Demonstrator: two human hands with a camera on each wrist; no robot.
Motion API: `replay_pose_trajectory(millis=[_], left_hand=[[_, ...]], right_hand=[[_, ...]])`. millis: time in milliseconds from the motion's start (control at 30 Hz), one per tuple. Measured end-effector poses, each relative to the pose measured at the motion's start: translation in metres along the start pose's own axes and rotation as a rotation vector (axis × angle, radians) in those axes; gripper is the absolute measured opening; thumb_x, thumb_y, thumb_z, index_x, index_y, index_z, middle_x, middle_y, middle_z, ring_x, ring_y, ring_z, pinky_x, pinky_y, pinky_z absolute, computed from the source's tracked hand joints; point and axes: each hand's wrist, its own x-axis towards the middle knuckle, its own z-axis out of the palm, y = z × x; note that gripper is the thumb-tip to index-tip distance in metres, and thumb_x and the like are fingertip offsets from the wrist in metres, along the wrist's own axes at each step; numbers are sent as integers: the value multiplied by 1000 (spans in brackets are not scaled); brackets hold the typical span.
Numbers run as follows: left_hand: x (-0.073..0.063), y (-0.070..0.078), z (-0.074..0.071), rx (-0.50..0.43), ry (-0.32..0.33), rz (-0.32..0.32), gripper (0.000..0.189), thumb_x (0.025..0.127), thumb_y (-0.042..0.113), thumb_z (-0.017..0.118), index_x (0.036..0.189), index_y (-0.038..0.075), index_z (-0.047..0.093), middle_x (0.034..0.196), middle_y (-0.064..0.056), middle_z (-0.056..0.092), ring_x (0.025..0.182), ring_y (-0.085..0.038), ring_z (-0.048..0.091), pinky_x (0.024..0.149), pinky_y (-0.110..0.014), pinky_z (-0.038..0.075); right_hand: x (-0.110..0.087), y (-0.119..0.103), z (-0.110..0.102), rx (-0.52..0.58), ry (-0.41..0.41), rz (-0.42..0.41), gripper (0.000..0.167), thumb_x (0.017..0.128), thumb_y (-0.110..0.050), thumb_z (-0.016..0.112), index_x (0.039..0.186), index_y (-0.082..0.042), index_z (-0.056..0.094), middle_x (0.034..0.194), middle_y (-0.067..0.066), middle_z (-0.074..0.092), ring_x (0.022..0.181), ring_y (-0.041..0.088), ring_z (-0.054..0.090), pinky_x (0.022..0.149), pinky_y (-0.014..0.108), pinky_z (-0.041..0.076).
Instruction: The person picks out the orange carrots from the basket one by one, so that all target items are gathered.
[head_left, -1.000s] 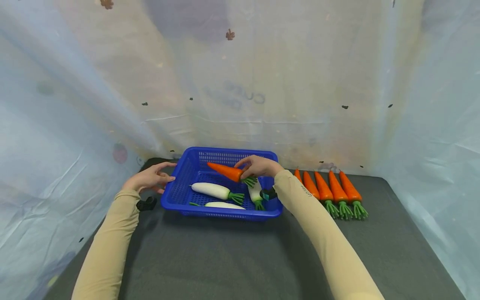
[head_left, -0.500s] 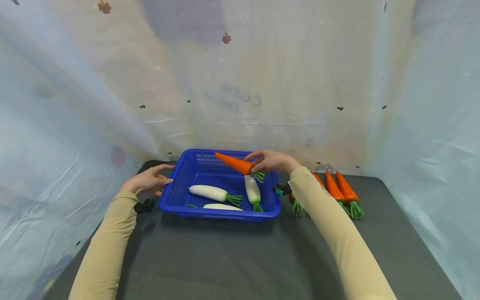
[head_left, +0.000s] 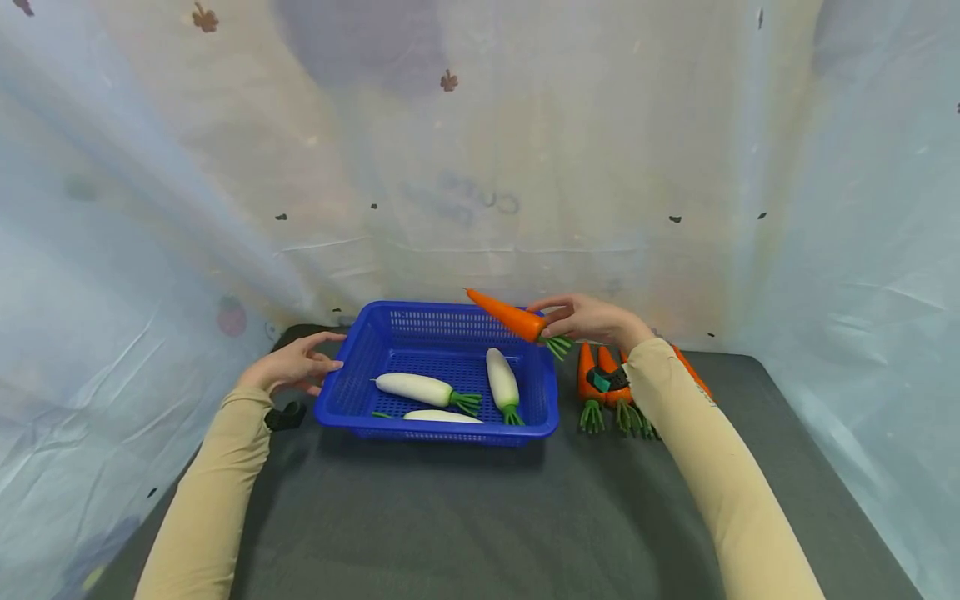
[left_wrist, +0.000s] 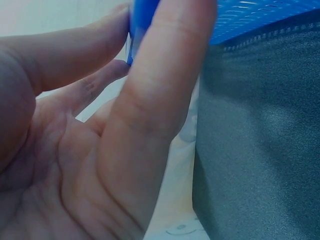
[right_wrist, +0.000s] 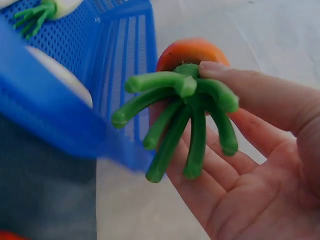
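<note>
My right hand (head_left: 588, 318) grips an orange carrot (head_left: 506, 315) near its green stem end, thumb on one side and fingers on the other. The carrot hangs above the back right rim of a blue perforated basket (head_left: 420, 310), its tip pointing left and up. Its green stems (right_wrist: 187, 120) face the right wrist camera. My left hand (head_left: 294, 364) holds the basket's left rim, with thumb and fingertips on the blue edge (left_wrist: 142, 17). Inside the basket lie white radishes with green stems: one in the middle (head_left: 414, 387), one at the right (head_left: 501, 377), and one partly hidden by the front wall (head_left: 442, 416).
Several carrots (head_left: 587, 377) lie in a row right of the basket, partly covered by my right wrist and sleeve (head_left: 697, 425). A dark grey cloth (head_left: 450, 517) covers the table. Pale plastic sheeting (head_left: 525, 167) hangs behind and at both sides.
My right hand has carried the carrot from inside the basket up and to the right, over the rim. The radish at the right is now uncovered. My left hand stays at the rim.
</note>
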Motion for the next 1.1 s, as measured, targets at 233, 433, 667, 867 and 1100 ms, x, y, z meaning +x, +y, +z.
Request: replay_pose_trajectory(millis=[233,433,667,867,1100], left_hand=[[-1,-1,-3,-2,0,-4,70,97,17,58,153,9,16,114,-25,61,94,-32,65,73,-44,56],[-1,-2,-5,0,-6,4,71,97,19,59,153,9,15,114,-25,61,95,-33,65,73,-45,56],[-2,-2,-6,8,7,4,70,97,17,58,152,7,16,111,-23,63,92,-31,65,73,-45,56],[-2,-1,-4,0,9,-2,69,98,16,57,152,7,16,113,-25,61,92,-31,65,74,-45,56],[0,-4,-5,9,20,-5,68,98,16,57,152,8,17,115,-26,60,92,-31,65,73,-45,56]], right_hand=[[-30,12,-21,5,17,-6,50,95,-6,59,142,-9,44,131,19,52,116,34,53,92,40,48],[-50,28,-36,-8,44,-5,52,95,-8,60,144,-9,41,136,19,48,117,31,52,98,47,43],[-69,47,-52,-1,75,5,55,94,-9,61,145,-10,40,141,20,44,121,30,50,96,39,45],[-89,61,-65,45,107,-1,59,94,-9,61,148,-8,35,141,22,44,119,29,52,94,39,47],[-113,76,-76,39,169,12,60,95,-10,61,148,-8,34,140,22,43,116,24,55,95,41,46]])
